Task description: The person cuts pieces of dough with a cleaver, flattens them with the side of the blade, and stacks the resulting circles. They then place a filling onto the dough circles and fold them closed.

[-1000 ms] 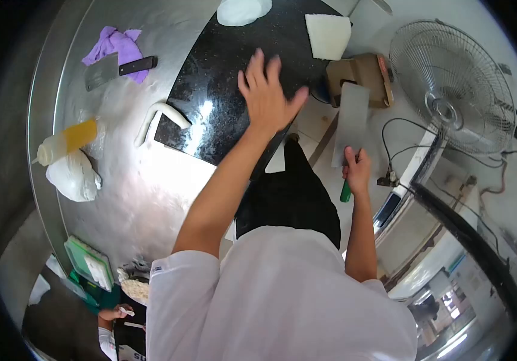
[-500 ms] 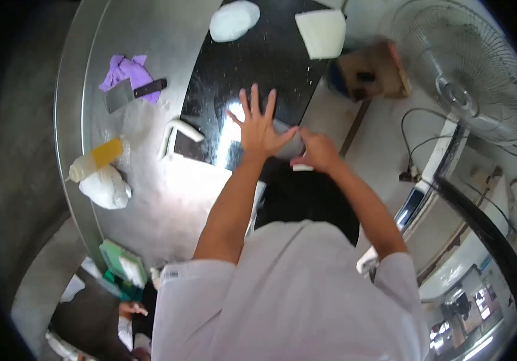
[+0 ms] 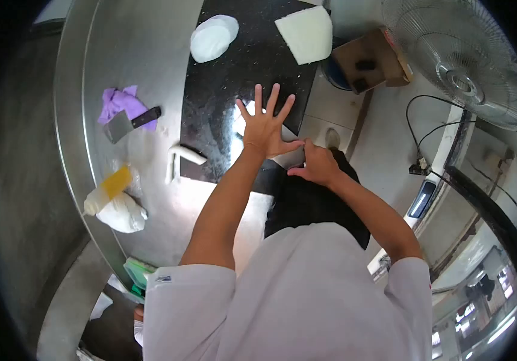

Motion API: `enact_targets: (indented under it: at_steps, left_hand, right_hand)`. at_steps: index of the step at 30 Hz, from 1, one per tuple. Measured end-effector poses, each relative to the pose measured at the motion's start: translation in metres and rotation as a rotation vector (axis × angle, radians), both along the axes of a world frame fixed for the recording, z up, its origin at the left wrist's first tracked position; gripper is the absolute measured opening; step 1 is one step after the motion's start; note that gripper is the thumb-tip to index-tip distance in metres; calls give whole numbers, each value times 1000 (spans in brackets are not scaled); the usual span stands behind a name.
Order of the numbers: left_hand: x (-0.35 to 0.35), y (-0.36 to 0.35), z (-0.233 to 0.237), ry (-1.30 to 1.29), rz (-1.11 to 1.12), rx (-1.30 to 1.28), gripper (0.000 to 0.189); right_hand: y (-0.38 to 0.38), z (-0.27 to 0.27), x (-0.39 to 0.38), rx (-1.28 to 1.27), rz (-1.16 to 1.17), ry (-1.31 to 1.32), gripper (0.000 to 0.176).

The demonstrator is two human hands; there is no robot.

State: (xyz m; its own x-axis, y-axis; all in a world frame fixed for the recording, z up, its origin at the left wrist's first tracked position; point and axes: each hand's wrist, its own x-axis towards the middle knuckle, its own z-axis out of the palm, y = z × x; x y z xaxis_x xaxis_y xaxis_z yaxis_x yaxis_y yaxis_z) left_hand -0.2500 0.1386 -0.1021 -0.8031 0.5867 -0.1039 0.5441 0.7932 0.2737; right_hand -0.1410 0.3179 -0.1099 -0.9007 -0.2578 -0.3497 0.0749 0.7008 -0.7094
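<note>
Stage: looks mid-action, judging by pose – blade (image 3: 290, 157) in use at the near R edge of the black board (image 3: 210, 90), both hands there. Anything under the blade is hidden, so can't tell how much is done or left. Lump, pale piece & strip lie away from the hands.
L hand (image 3: 262, 133): fingers spread wide, palm down over the board, thumb out twd R hand. Nothing seen gripped.
R hand (image 3: 320, 165): at the blade, thumb & forefinger apart w/ metal btwn them. Rest of fingers hidden, so can't tell how firm the grip is.
Blade: flat, dull grey metal, only partly in view; handle not seen.
Lump (image 3: 213, 38): white, smooth, rounded, at far L part of board.
Pale piece (image 3: 308, 35): off-white, flat, roughly four-sided, far R part of board.
Strip (image 3: 188, 154): white, bent, across the board's near L corner, one end on the steel table (image 3: 129, 48).
L side of table: purple cloth (image 3: 112, 104) w/ cleaver (image 3: 118, 127) partly on it; bottle (image 3: 114, 183) w/ yellow contents beside a white bag (image 3: 122, 214).
R side: open box (image 3: 371, 59) near the fan (image 3: 460, 84), past the board.
Co-worker: bit of sleeve (image 3: 138, 332), bottom L – well apart.
</note>
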Motion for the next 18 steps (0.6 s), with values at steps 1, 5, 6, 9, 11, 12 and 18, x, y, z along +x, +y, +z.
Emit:
enact_targets:
  at_steps: [1, 5, 6, 9, 11, 12, 18]
  left_hand:
    - [3, -1, 1, 14, -5, 18, 114]
    - [-19, 5, -5, 104, 69, 79, 114]
    - [-30, 4, -5, 128, 56, 44, 115]
    - [-23, -1, -1, 125, 34, -20, 116]
    - [4, -8, -3, 51, -84, 94, 116]
    - [22, -5, 0, -29, -119, -28, 116]
    - [5, 27, 0, 104, 28, 20, 112]
  right_hand:
    - [0, 6, 6, 56, -6, -15, 86]
    - [14, 12, -34, 57, 67, 16, 86]
    - [14, 12, -44, 59, 67, 17, 86]
    - [1, 18, -32, 61, 46, 8, 85]
    - [-4, 26, 5, 16, -6, -66, 76]
    - [0, 11, 27, -49, 10, 95, 79]
    - [41, 5, -14, 151, 153, -35, 85]
